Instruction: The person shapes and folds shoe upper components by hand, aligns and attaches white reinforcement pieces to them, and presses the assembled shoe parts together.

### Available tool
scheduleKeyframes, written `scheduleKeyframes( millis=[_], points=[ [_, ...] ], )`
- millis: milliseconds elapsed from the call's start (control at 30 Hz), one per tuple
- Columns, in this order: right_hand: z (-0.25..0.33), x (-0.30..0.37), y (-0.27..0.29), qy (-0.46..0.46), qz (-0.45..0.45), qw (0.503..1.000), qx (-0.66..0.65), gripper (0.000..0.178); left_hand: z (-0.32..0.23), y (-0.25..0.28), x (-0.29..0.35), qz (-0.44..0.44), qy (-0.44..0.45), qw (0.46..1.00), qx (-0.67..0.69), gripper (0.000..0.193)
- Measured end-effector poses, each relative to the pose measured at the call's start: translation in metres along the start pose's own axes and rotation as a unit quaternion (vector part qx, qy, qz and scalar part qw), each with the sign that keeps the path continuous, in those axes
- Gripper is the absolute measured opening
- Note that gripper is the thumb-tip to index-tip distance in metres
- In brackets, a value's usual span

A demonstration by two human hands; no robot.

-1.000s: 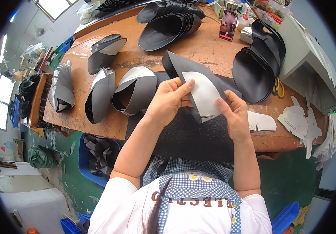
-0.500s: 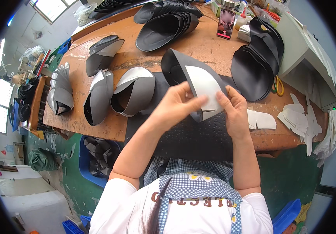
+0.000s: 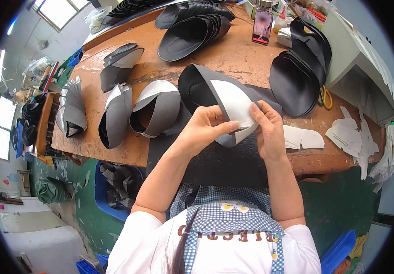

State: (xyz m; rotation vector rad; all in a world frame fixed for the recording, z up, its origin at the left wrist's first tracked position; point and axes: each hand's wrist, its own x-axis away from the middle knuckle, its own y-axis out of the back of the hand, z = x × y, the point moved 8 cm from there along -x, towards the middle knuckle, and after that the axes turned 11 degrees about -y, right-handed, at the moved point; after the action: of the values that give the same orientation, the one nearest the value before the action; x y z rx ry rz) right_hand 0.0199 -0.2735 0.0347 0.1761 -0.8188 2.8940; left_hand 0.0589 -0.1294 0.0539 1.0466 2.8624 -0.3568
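Observation:
A grey shoe upper (image 3: pixel 213 75) with a black inner side is held over the black mat (image 3: pixel 206 166). A white stiffener piece (image 3: pixel 232 97) lies against its curved outer face, with a small notch near the lower edge. My left hand (image 3: pixel 202 130) is closed on the upper's near left edge, thumb pressed by the notch. My right hand (image 3: pixel 269 130) pinches the near right side, thumb on the white piece. The fingers behind the upper are partly hidden. Left of it, on the wooden table (image 3: pixel 156 68), stand similar grey uppers with white parts (image 3: pixel 158 107).
Stacked black uppers (image 3: pixel 293 84) stand at the right, beside yellow-handled scissors (image 3: pixel 327 98). Loose white pieces (image 3: pixel 345 137) lie near the right edge. A phone (image 3: pixel 262 27) stands at the back. Below the table's left front sits a blue bin (image 3: pixel 108 198) of dark scraps.
The upper has moved slightly left and toward me, turning a little. My left thumb has slid down the white piece to beside the notch; my right hand still grips the right side.

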Motion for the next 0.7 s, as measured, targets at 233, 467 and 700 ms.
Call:
scheduleKeyframes(
  millis=[233, 467, 700],
  points=[
    [-0.001, -0.005, 0.003, -0.009, 0.003, 1.000, -0.014, 0.016, 0.003, 0.004, -0.003, -0.032, 0.001, 0.999, 0.016, 0.033],
    [0.000, -0.004, 0.003, 0.016, -0.066, 0.997, -0.031, 0.021, 0.004, -0.013, 0.002, -0.068, -0.070, 0.995, -0.030, 0.032],
    [-0.002, -0.005, 0.011, 0.018, -0.094, 0.995, -0.026, 0.027, 0.001, -0.010, 0.003, -0.089, -0.081, 0.985, -0.123, 0.014]
  ],
)
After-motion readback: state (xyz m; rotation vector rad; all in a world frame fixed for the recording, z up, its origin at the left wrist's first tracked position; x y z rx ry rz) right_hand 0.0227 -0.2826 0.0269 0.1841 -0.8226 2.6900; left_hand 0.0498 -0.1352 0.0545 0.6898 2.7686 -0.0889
